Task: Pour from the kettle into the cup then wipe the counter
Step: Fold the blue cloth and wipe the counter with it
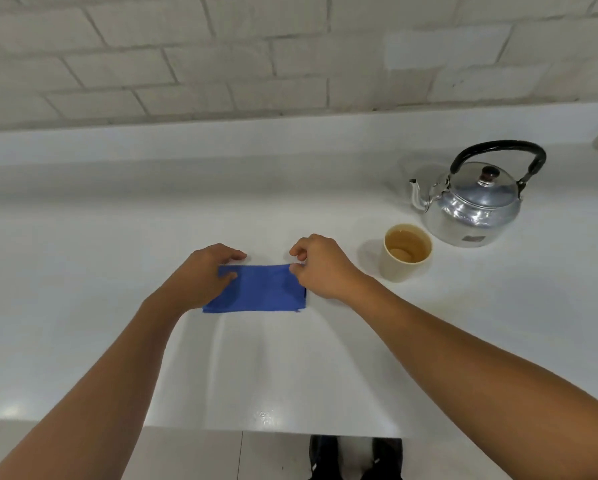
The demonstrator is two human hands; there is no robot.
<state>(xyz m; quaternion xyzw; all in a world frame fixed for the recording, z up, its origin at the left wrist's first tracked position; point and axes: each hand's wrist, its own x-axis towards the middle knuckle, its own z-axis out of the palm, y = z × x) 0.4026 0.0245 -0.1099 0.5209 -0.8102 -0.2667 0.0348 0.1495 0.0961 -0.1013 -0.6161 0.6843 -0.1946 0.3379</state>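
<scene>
Blue cloth (261, 289) one, two hands, one kettle (470, 206), one cup (406, 252)

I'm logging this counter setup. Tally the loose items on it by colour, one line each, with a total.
Blue: 1, the folded cloth, held at its far corners by the left hand and right hand
Silver: 1, the kettle, black handle, lid on
Cream: 1, the cup, with amber liquid inside
Total: 3 on the white counter
</scene>
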